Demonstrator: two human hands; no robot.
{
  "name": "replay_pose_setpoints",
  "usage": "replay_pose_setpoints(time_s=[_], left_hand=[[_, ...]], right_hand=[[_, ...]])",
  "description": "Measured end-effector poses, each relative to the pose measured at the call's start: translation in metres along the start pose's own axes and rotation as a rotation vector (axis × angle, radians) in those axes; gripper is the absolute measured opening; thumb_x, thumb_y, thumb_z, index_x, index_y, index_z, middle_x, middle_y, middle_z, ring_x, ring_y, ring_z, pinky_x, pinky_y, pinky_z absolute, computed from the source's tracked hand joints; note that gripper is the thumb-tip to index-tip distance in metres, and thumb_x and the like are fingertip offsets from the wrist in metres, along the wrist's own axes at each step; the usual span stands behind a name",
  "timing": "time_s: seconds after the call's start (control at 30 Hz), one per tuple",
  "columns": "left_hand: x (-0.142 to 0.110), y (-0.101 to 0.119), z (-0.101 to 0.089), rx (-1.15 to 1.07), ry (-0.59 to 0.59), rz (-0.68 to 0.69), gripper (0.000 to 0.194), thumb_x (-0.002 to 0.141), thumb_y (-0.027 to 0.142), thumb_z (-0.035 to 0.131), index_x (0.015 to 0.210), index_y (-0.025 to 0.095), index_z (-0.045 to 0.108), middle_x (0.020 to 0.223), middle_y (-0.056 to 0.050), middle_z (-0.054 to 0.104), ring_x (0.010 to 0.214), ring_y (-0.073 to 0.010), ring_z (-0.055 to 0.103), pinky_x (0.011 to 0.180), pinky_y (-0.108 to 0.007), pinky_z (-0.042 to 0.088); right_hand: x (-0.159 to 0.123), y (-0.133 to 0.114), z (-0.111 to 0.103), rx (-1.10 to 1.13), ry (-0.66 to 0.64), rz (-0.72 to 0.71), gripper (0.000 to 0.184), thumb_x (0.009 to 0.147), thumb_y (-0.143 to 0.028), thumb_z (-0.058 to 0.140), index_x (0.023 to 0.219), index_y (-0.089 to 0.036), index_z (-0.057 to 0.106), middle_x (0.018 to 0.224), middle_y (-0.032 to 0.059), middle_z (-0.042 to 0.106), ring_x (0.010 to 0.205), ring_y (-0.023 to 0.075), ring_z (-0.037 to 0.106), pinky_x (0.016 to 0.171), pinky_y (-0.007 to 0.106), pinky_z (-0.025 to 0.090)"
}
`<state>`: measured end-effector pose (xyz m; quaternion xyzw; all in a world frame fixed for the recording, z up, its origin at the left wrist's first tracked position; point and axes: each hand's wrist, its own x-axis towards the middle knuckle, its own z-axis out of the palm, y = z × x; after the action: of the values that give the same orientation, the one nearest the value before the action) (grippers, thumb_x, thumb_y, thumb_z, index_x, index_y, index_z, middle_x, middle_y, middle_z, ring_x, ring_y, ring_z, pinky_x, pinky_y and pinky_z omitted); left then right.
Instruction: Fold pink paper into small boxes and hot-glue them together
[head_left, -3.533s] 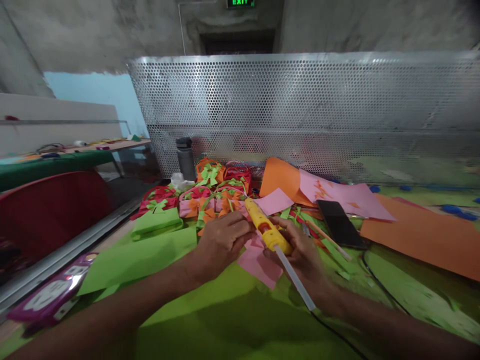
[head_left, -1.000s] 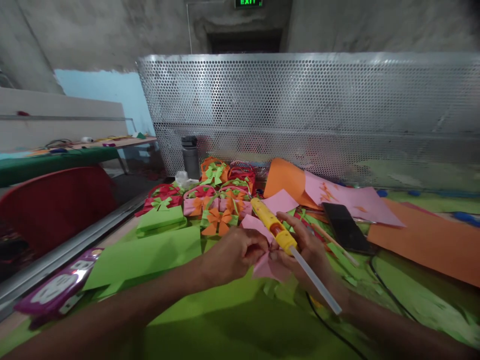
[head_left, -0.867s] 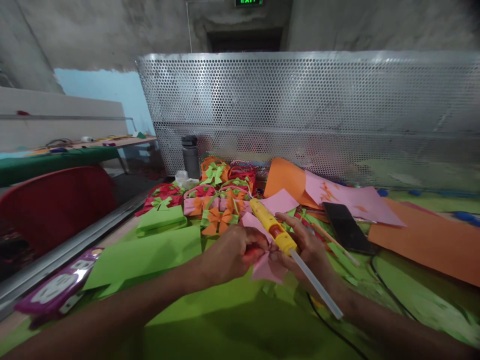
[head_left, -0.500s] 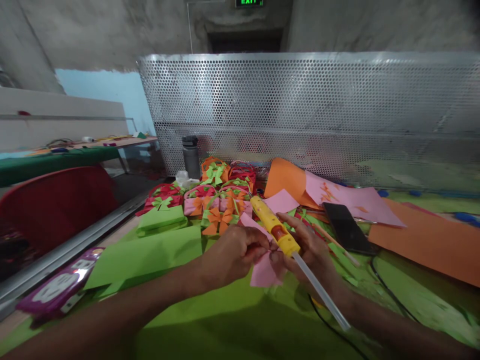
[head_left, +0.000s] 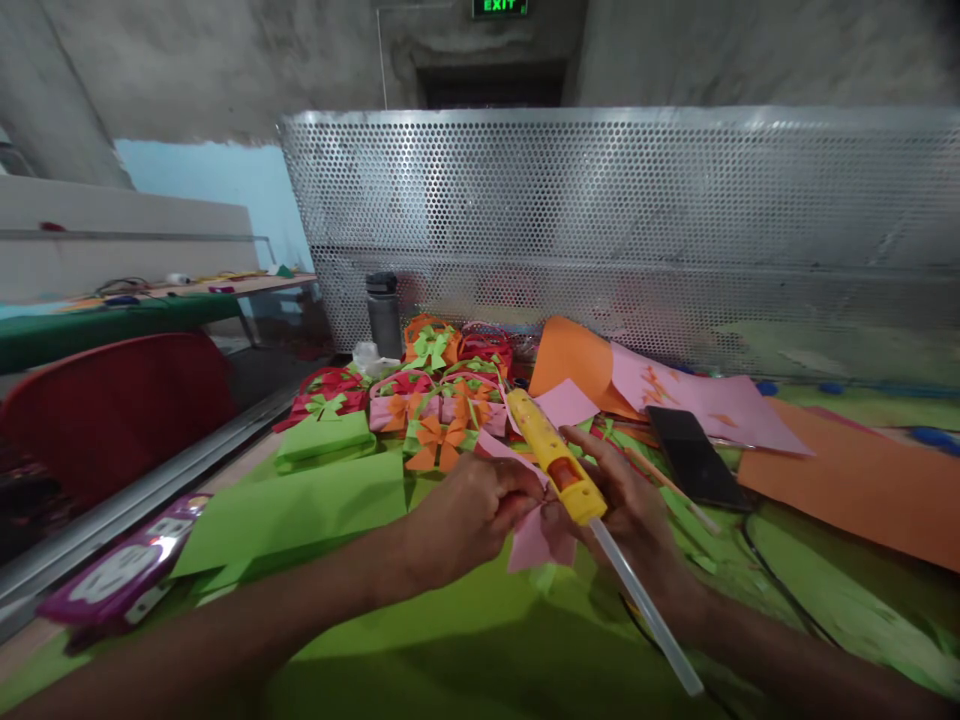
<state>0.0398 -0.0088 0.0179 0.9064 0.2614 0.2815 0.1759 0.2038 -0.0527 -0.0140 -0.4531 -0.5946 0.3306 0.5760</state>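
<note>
My left hand (head_left: 469, 515) is closed in a pinch on a piece of pink paper (head_left: 541, 542), whose lower part hangs below the fingers. My right hand (head_left: 637, 510) carries a yellow glue gun (head_left: 551, 455) with a clear glue stick (head_left: 649, 605) sticking out of its back end. The right fingertips also meet the pink paper beside the left fingers, partly behind the gun. The gun's nozzle points away, toward small paper bags with bows (head_left: 441, 440). Green paper (head_left: 420, 640) covers the table underneath.
Folded green paper (head_left: 300, 510) and a purple case (head_left: 124, 570) lie left. A dark bottle (head_left: 384, 318) stands behind the bags. On the right are a black phone (head_left: 694, 455), orange sheets (head_left: 847, 480) and a black cable (head_left: 787, 590). A perforated metal panel (head_left: 600, 220) rises behind.
Both hands, the pink paper and the glue gun have shifted slightly to the right. The glue stick's free end sits a little lower. Both grips look the same.
</note>
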Motion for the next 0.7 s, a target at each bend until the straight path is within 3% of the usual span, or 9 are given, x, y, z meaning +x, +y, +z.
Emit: replay_pose_setpoints(time_s=[0.2,0.43,0.53,0.7], left_hand=[[0.0,-0.004,-0.001,-0.112,0.081,-0.043,0.015,0.077,0.009,0.051,0.08,0.014,0.065,0.073,-0.002,0.068,0.063,-0.0099,0.059,0.059,-0.019,0.044],[-0.002,-0.009,0.002,-0.329,0.228,-0.146,0.01,0.078,0.014,0.049,0.073,0.013,0.058,0.068,-0.003,0.064,0.051,-0.0093,0.058,0.049,-0.019,0.046],[-0.004,-0.004,0.003,-0.399,0.25,-0.152,0.011,0.08,0.019,0.047,0.083,0.013,0.056,0.071,-0.005,0.064,0.051,-0.0098,0.057,0.046,-0.019,0.046],[-0.007,-0.001,0.006,-0.318,0.238,-0.148,0.039,0.067,0.023,0.065,0.103,0.015,0.052,0.086,-0.005,0.065,0.063,-0.012,0.057,0.056,-0.023,0.049]], right_hand=[[0.001,0.005,-0.005,-0.032,0.037,-0.131,0.059,0.066,-0.014,0.062,0.12,-0.024,0.043,0.103,0.0064,0.061,0.087,0.0193,0.061,0.069,0.028,0.052],[0.006,0.008,-0.007,0.006,0.057,-0.161,0.06,0.065,-0.016,0.066,0.12,-0.026,0.042,0.095,0.0035,0.062,0.078,0.0169,0.062,0.063,0.026,0.053],[0.008,0.008,-0.005,0.086,0.073,-0.158,0.06,0.065,-0.018,0.067,0.119,-0.028,0.042,0.093,0.0025,0.063,0.072,0.0159,0.062,0.058,0.025,0.053],[0.008,0.007,-0.004,0.111,0.08,-0.183,0.058,0.067,-0.02,0.067,0.119,-0.026,0.042,0.094,0.0029,0.063,0.075,0.0157,0.063,0.062,0.026,0.053]])
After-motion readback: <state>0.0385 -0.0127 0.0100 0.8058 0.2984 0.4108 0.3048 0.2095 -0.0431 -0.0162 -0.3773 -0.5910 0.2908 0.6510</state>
